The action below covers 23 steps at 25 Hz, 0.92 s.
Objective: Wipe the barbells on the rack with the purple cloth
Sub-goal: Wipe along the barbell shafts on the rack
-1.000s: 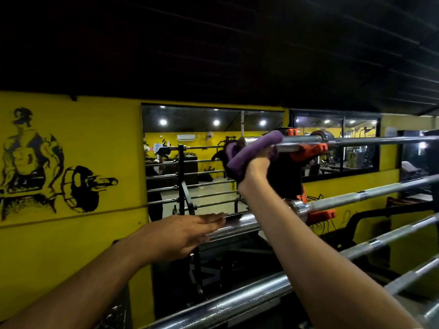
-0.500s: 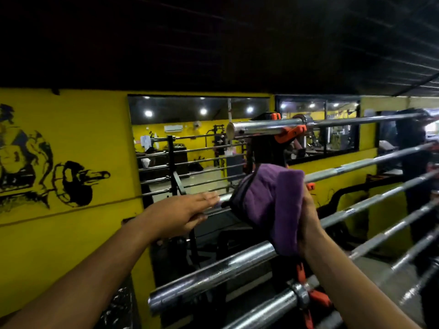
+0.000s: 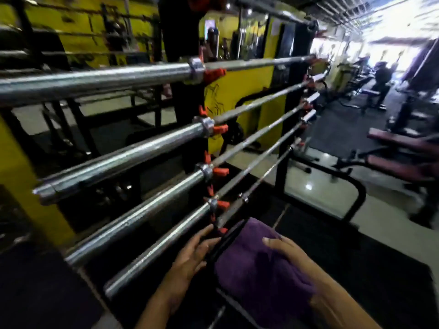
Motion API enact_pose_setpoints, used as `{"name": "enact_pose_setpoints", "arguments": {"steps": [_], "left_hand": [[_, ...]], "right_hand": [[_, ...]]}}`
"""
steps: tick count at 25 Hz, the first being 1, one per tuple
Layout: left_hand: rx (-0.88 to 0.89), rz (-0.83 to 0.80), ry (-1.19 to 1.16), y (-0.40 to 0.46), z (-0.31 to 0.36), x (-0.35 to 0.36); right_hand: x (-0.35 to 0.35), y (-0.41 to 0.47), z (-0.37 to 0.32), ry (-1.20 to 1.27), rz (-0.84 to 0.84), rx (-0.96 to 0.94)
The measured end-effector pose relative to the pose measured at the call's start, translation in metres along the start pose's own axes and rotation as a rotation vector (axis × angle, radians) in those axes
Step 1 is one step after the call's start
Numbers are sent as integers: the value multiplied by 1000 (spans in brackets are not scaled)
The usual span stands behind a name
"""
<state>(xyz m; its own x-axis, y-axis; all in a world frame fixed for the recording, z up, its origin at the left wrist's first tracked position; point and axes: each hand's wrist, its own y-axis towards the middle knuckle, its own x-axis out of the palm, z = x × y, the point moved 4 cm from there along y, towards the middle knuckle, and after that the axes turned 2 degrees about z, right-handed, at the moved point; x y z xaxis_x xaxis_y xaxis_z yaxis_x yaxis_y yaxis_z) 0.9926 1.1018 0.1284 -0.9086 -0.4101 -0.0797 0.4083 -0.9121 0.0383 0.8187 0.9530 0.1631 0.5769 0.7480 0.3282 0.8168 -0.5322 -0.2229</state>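
Held the cloth [image 3: 259, 267] low by the rack's [image 3: 180, 32] bottom bar [image 3: 164, 245], right hand [image 3: 292, 255] gripping it, left hand [image 3: 192, 252] open with fingers against its edge. Best wrapped fully round the bar and drawn along end to end.

The cloth [image 3: 259, 269] is plain purple. The barbells [image 3: 118, 153] are shiny silver, the rack [image 3: 183, 39] black with orange hooks [image 3: 219, 171], the wall [image 3: 237, 91] yellow.
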Motion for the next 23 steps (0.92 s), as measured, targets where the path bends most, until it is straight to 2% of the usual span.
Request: {"name": "enact_pose_setpoints", "arguments": {"steps": [2, 5, 9, 12, 17, 20, 23], "left_hand": [[-134, -92, -92, -1, -12, 42], [-192, -210, 75, 4, -34, 103], [-38, -376, 385, 41, -19, 203], [47, -596, 520, 63, -8, 305], [200, -841, 581, 87, 0, 469], [304, -956, 525, 91, 2, 535], [380, -1041, 480, 107, -3, 586]], "right_hand": [[-26, -17, 8, -60, 97, -18], [-85, -58, 23, -301, 125, -23], [-186, -116, 25, -624, 182, -61], [-264, -172, 31, -669, 319, -48], [-369, -273, 32, -542, 677, -133], [-406, -313, 20, -709, 823, -176], [-440, -339, 4, -882, 897, -172]]}}
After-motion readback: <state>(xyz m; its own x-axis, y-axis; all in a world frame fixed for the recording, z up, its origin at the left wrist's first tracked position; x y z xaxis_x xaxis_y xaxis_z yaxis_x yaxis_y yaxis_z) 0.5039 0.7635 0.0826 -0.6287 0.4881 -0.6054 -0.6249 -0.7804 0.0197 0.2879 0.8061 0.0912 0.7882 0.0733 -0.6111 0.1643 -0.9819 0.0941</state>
